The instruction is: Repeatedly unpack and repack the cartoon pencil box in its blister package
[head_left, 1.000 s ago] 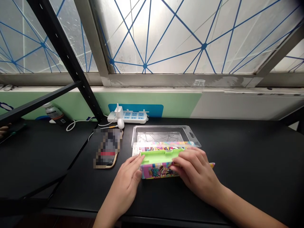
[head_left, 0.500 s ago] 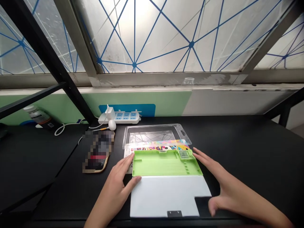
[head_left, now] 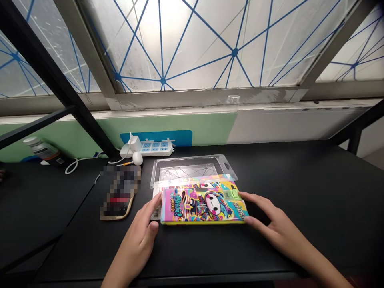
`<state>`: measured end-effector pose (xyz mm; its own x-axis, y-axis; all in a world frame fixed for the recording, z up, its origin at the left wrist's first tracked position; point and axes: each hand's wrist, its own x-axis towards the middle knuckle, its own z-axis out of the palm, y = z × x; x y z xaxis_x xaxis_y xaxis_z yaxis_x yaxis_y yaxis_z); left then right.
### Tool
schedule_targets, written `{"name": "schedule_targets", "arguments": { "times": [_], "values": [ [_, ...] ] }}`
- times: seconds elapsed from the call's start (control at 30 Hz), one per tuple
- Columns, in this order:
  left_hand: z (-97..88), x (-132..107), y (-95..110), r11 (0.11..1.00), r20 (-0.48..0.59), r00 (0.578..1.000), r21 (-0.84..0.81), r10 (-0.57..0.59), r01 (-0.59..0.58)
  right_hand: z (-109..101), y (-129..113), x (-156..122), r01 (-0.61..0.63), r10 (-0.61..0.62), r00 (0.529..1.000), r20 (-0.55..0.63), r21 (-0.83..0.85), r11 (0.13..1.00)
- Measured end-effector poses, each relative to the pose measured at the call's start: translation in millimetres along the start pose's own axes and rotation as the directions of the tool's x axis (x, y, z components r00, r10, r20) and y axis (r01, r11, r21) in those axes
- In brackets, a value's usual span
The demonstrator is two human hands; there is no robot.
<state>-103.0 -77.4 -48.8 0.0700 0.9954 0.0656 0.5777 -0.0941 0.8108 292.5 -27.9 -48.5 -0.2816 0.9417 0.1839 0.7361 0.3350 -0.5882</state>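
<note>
A closed pencil case (head_left: 204, 206) with a colourful cartoon print and a green latch lies flat on the black desk in the head view. Its inside is hidden under the lid. At its left end is my left hand (head_left: 141, 230), fingertips against the edge and thumb held apart. My right hand (head_left: 273, 222) touches the opposite end, index finger near the latch and thumb by the front right corner. Fingers of both hands are spread, not wrapped round the case. Behind it sits a clear plastic package tray (head_left: 192, 170), partly over a printed card.
A phone (head_left: 121, 196), blurred out, lies to the left. Further back are a white power strip (head_left: 157, 148) with a plug and cable, and a white-capped bottle (head_left: 43, 150). A black metal frame (head_left: 60, 76) slants down at the left. A clear cup (head_left: 233, 100) stands by the window.
The white lid has swung over the green tray and closed, so the printed cover faces up. My right thumb has come to the case's corner; my left hand has slid off the lid.
</note>
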Motion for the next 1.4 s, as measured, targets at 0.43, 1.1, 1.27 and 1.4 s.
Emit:
{"name": "schedule_targets", "arguments": {
  "times": [0.43, 1.1, 1.27, 1.4],
  "values": [
    [-22.1, 38, 53, 0.972, -0.308, 0.933, 0.198, 0.184, -0.126, -17, -24, 56, 0.191, -0.181, 0.966, -0.184, 0.034, 0.981],
    [9.1, 89, 25, 0.634, -0.024, 0.979, 0.765, 0.203, -0.113, 21, -2, 113, 0.303, -0.329, 0.942, -0.065, -0.257, 0.918],
    [20.7, 92, 41, 0.639, 0.015, 0.935, 0.727, 0.353, -0.253, 22, -33, 96, 0.561, -0.621, 0.773, -0.133, -0.316, 0.766],
    [27.0, 106, 55, 0.673, 0.097, 0.943, 0.678, 0.318, -0.297, 37, -62, 72, 0.754, -0.759, 0.647, 0.074, -0.206, 0.624]
  ]
}}
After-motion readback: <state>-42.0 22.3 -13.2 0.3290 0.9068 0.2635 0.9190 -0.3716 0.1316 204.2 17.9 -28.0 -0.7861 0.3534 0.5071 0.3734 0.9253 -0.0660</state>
